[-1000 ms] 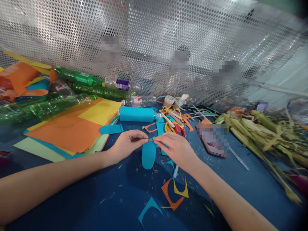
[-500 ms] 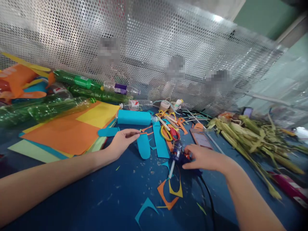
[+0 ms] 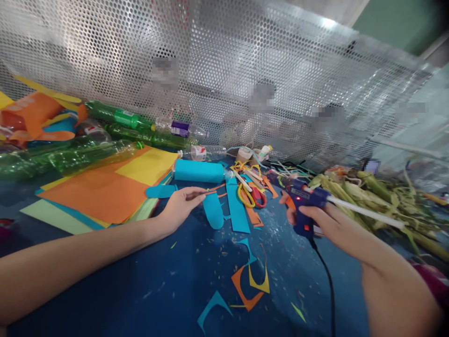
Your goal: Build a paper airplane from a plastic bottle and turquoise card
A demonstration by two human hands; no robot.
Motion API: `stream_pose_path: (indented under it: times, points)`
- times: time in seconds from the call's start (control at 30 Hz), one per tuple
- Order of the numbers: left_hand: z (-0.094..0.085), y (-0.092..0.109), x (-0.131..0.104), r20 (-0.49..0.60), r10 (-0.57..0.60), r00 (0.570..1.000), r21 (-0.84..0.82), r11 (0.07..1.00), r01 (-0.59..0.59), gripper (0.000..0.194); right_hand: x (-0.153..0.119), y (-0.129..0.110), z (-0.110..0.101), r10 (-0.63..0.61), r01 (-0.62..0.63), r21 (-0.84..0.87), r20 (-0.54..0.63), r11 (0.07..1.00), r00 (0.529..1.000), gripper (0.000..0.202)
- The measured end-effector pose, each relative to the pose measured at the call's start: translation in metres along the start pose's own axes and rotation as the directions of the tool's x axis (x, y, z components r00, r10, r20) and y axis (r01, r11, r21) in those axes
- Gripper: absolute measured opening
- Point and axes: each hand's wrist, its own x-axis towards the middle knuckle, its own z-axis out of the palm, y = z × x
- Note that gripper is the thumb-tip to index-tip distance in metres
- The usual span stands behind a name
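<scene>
My left hand (image 3: 184, 208) pinches the end of a rounded blue paper strip (image 3: 213, 211), which hangs down over the blue table. In my right hand (image 3: 328, 224) is a dark blue glue gun (image 3: 302, 206), raised above the table, with a white glue stick (image 3: 365, 213) sticking out of its back and a red light on its side. Behind my left hand lies a bottle wrapped in blue paper (image 3: 199, 172). Another rounded blue strip (image 3: 161, 191) rests by the paper stack.
Colored paper sheets (image 3: 94, 192) and green bottles (image 3: 91, 157) lie left. Scissors (image 3: 257, 197) and a flat blue strip (image 3: 236, 206) are central. Paper scraps (image 3: 245, 288) lie in front, corn husks (image 3: 379, 196) right. The gun's black cord (image 3: 329, 281) trails forward. Perforated sheeting stands behind.
My right hand has lifted the glue gun off the table and turned it, so its glue stick now points right. My left hand still holds the blue strip.
</scene>
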Motion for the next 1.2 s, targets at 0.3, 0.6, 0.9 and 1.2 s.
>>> stream_pose_path:
  times: [0.3, 0.6, 0.9, 1.2]
  points:
    - [-0.003, -0.005, 0.001, 0.025, -0.002, 1.0, -0.09, 0.996, 0.005, 0.03, 0.01, -0.052, 0.087, 0.003, -0.004, 0.258, 0.002, 0.966, 1.0, 0.033]
    - [-0.004, -0.009, 0.002, 0.044, 0.031, 0.999, -0.056, 0.998, -0.029, 0.03, 0.016, -0.052, 0.114, -0.013, 0.004, 0.422, 0.017, 0.907, 1.0, 0.031]
    - [-0.002, -0.008, 0.001, 0.077, 0.046, 0.996, -0.006, 0.999, -0.046, 0.026, 0.017, -0.055, 0.119, -0.025, 0.019, 0.403, 0.008, 0.915, 1.0, 0.028]
    - [-0.003, -0.008, 0.0, 0.084, 0.043, 0.996, 0.03, 0.998, -0.046, 0.025, 0.016, -0.055, 0.12, -0.038, 0.04, 0.328, -0.01, 0.944, 0.999, 0.03]
